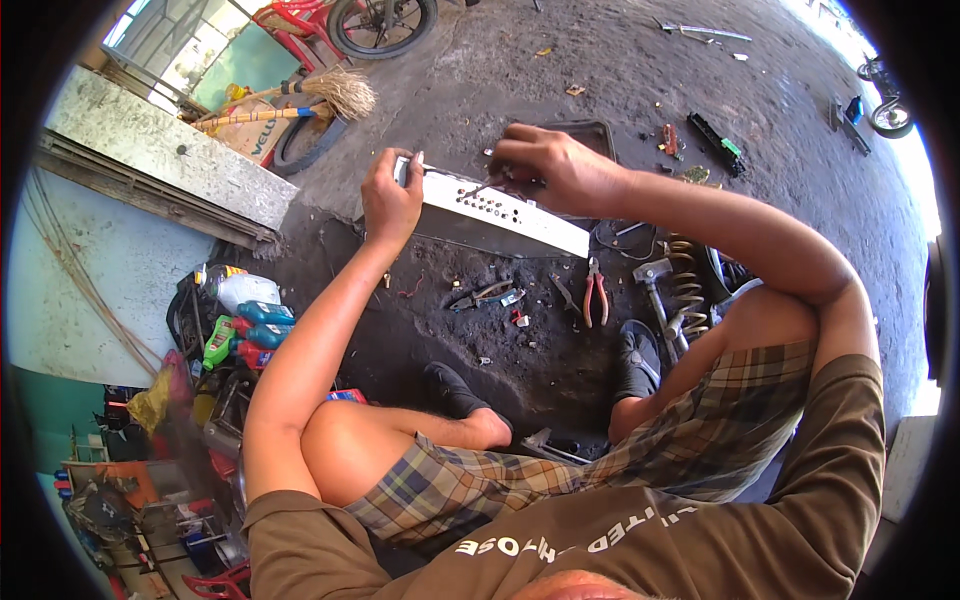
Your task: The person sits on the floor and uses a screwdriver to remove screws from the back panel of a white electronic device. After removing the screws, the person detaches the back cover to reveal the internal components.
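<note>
On the dark ground in front of me stands an electronic device casing (545, 228), its long white panel dotted with rows of small round sockets. The fingers of my left hand (393, 203) are closed around the panel's left end. Above the sockets, my right hand (562, 172) is pinched with bent fingers. A thin dark piece sticks out from it toward the panel; its kind is too small to make out. Behind the right hand lies a dark rectangular frame (606, 138). Nearer me are red-handled pliers (596, 296) and a second pair of pliers (484, 296).
A hammer (653, 270) and a coil spring (687, 290) lie by my right foot. Bottles (262, 313) crowd the left side. Farther off are a broom (340, 93), a motorcycle wheel (382, 22) and a dark strip with green parts (716, 143). Small scraps litter the ground.
</note>
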